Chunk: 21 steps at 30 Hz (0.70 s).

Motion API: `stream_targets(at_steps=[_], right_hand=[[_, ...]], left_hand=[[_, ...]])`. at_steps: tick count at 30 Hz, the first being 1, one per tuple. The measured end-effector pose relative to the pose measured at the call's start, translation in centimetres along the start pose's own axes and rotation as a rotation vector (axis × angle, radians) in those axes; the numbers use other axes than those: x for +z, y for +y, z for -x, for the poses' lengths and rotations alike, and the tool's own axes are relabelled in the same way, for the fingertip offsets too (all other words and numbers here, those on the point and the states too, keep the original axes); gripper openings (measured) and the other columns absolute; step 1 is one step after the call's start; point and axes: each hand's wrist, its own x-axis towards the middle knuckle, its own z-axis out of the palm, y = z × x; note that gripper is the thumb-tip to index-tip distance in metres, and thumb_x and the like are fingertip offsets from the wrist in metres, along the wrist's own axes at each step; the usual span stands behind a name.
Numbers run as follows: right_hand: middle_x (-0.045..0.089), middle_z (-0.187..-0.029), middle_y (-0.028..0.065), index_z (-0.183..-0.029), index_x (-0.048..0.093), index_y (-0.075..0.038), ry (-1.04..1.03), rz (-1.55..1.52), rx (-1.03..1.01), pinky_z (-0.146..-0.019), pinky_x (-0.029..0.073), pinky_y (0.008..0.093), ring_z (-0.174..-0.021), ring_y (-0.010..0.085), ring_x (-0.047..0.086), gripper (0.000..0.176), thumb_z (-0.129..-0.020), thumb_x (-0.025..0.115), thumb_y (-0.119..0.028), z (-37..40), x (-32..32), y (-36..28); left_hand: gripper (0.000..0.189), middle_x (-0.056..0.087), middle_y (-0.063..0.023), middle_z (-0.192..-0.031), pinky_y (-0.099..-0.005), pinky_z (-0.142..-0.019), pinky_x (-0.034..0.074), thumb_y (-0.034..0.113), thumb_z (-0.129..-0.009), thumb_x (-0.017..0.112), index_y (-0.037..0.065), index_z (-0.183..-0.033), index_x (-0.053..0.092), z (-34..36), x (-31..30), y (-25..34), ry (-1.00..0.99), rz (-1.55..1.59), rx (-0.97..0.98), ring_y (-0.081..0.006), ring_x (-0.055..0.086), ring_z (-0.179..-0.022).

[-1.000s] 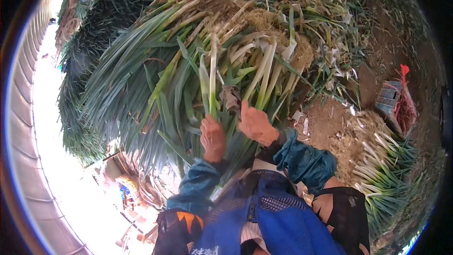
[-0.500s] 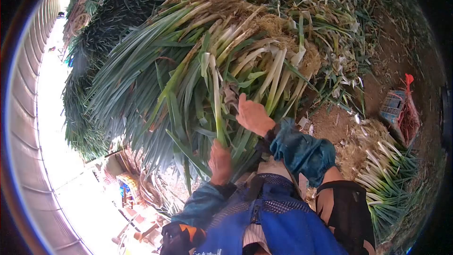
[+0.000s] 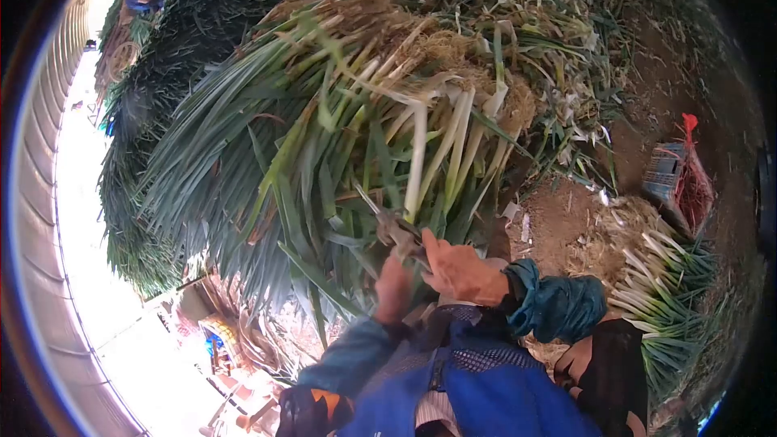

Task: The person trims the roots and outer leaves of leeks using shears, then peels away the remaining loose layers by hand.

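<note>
1. Steadying the leek (image 3: 417,163) low on its shaft seems best; the left hand (image 3: 392,287) is curled beside its lower end, but blurred, so its grip cannot be told.
2. The wrapped tool (image 3: 395,231) is held in the closed right hand (image 3: 465,271); its thin tip is best kept clear of the left fingers.
3. Movement may be snagged by the leek pile (image 3: 210,146) just ahead.
4. At the right, paler-stemmed leeks (image 3: 647,291) are laid near a red mesh bag (image 3: 696,194).
</note>
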Motion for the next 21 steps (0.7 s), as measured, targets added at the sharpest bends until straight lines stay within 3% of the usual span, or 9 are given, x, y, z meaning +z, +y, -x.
stream_targets(at_steps=[2,5,6,9,10,12,15,17,21], right_hand=[[0.059,-0.083,0.0252,-0.116,0.034,0.008,-0.044,-0.022,0.093,-0.062,0.048,0.0487,-0.073,0.0433,0.059,0.061,-0.073,0.063,-0.024,-0.6,1.8,3.7],[0.059,-0.081,0.0257,-0.111,0.035,0.008,0.211,-0.033,0.426,-0.063,0.047,0.0491,-0.074,0.0435,0.058,0.057,-0.072,0.062,-0.023,-3.3,1.4,13.2],[0.059,-0.080,0.0258,-0.110,0.036,0.008,0.350,-0.033,0.492,-0.063,0.047,0.0487,-0.074,0.0435,0.058,0.055,-0.072,0.061,-0.023,-3.3,0.8,15.2],[0.059,-0.075,0.0265,-0.118,0.031,0.014,0.370,0.020,0.299,-0.056,0.048,0.0474,-0.068,0.0418,0.059,0.057,-0.077,0.056,-0.018,-0.7,0.2,16.8],[0.059,-0.076,0.0266,-0.119,0.030,0.014,0.315,0.025,0.313,-0.056,0.048,0.0467,-0.069,0.0417,0.059,0.060,-0.077,0.058,-0.018,-0.3,0.8,16.3],[0.059,-0.076,0.0268,-0.122,0.028,0.014,0.209,0.049,0.334,-0.057,0.049,0.0453,-0.070,0.0415,0.059,0.066,-0.076,0.061,-0.019,-0.2,2.1,14.6],[0.058,-0.083,0.0276,-0.124,0.028,0.014,0.290,0.002,0.190,-0.063,0.049,0.0461,-0.076,0.0418,0.059,0.068,-0.077,0.062,-0.022,0.7,3.6,12.5],[0.056,-0.088,0.0284,-0.126,0.026,0.016,0.231,-0.104,0.177,-0.066,0.048,0.0464,-0.080,0.0415,0.058,0.072,-0.078,0.063,-0.025,0.6,2.6,10.2],[0.056,-0.084,0.0278,-0.122,0.032,0.009,0.312,-0.101,0.128,-0.068,0.044,0.0470,-0.077,0.0433,0.055,0.066,-0.075,0.066,-0.024,0.6,2.4,8.6]], left_hand=[[0.042,0.056,-0.0131,-0.101,-0.0448,-0.071,0.048,0.016,-0.081,0.052,0.005,-0.121,0.046,-1.1,3.4,0.1,-0.033,0.176,-0.009,-0.0325,0.057,-0.090],[0.045,0.054,-0.0133,-0.089,-0.0458,-0.071,0.049,0.021,-0.078,0.056,0.002,-0.117,0.045,-3.6,5.4,1.4,-0.243,-0.192,0.043,-0.0323,0.055,-0.090],[0.042,0.053,-0.0135,-0.089,-0.0457,-0.070,0.049,0.021,-0.077,0.057,0.001,-0.113,0.046,-4.5,4.5,2.1,-0.204,-0.243,0.130,-0.0326,0.055,-0.089],[0.028,0.053,-0.0137,-0.090,-0.0430,-0.070,0.047,0.020,-0.075,0.056,0.002,-0.096,0.051,-10.1,-2.1,4.3,-0.098,-0.360,0.272,-0.0320,0.055,-0.087],[0.021,0.052,-0.0123,-0.090,-0.0396,-0.073,0.044,0.019,-0.074,0.056,0.006,-0.090,0.054,-13.8,-3.6,1.5,0.158,-0.433,0.526,-0.0300,0.053,-0.085],[0.014,0.051,-0.0091,-0.088,-0.0371,-0.076,0.042,0.016,-0.076,0.056,0.007,-0.087,0.055,-18.9,-10.3,3.1,0.629,-0.699,0.447,-0.0276,0.051,-0.084],[0.013,0.054,-0.0139,-0.099,-0.0442,-0.082,0.042,0.018,-0.079,0.056,0.006,-0.085,0.057,-25.0,-14.7,-0.9,0.561,-0.551,0.127,-0.0317,0.053,-0.097],[0.012,0.055,-0.0142,-0.096,-0.0452,-0.078,0.045,0.017,-0.078,0.056,0.006,-0.084,0.057,-26.8,-14.5,-4.0,0.436,-0.622,0.124,-0.0315,0.055,-0.095],[0.007,0.057,-0.0122,-0.089,-0.0430,-0.067,0.050,0.012,-0.077,0.054,0.006,-0.082,0.056,-26.6,-14.0,-2.8,0.323,-0.819,0.087,-0.0290,0.059,-0.087]])
